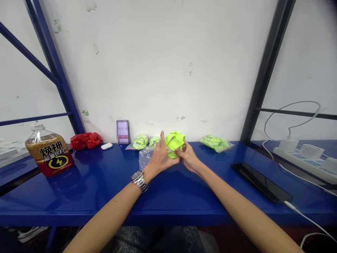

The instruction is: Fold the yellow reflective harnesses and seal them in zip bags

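Head: neon bundle [174, 142] between both hands [161, 155] [190, 159]

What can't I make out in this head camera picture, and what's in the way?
All in the head view:
Screen content of the upright phone: blurred by pixelation.
Right end of the clear plastic bag: behind the left hand.
Some fingertips of the right hand: behind the neon-yellow fabric bundle.
Far end of the power strip: cut off by the right edge.

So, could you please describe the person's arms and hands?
The left hand and right hand wear no gloves, and no sleeves cover the visible forearms. A silver metal-link watch with a round dark face circles the left wrist; the right is bare.
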The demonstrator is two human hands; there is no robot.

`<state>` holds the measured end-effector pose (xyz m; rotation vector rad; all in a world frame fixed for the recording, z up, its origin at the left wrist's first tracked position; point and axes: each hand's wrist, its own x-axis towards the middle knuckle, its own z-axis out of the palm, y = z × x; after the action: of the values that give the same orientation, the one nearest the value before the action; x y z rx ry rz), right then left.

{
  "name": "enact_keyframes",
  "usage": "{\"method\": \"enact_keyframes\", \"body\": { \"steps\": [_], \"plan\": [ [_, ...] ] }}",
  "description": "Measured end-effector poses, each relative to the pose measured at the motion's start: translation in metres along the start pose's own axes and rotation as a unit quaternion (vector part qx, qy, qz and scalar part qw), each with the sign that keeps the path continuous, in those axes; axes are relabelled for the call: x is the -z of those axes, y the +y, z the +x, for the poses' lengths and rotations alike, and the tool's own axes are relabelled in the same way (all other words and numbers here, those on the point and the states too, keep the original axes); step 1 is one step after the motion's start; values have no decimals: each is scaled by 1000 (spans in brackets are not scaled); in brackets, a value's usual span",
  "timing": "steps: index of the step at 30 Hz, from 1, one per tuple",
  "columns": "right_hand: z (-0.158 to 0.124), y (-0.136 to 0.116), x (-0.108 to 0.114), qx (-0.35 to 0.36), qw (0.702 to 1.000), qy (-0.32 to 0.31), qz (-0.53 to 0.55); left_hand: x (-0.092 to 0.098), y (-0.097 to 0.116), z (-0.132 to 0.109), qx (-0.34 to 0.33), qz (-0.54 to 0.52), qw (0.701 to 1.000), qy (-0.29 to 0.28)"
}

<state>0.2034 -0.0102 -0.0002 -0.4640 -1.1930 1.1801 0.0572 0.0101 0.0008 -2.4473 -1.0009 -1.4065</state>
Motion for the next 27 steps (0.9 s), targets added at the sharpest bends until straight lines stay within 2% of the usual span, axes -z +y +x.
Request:
{"method": "enact_keyframes", "body": {
  "steps": [4, 7, 11, 13, 15, 19, 23, 27],
  "plan": [
    [-1, 6, -5, -61, 997, 24, 45, -1, 1, -2, 0, 14, 1000, 1],
    [-1, 1, -3, -76, 996, 32, 37, 1, 1, -2, 22, 6, 1000, -3],
    [0, -11, 10, -88, 994, -50, -36, 9, 0, -1, 67, -35, 997, -21],
    [1, -14, 17, -91, 989, -84, -84, 13, -1, -2, 66, -52, 995, -45],
    [2, -14, 21, -76, 986, -82, -121, 16, -2, -2, 52, -66, 994, -67],
    [3, -8, 22, -26, 989, -31, -141, 18, -5, -4, 8, -86, 992, -88],
    [4, -1, 24, 50, 974, -41, -219, 15, -8, -6, -56, -67, 989, -118],
    [5, 7, 23, 86, 949, -11, -302, 13, -7, -6, -65, -23, 993, -96]
  ]
}}
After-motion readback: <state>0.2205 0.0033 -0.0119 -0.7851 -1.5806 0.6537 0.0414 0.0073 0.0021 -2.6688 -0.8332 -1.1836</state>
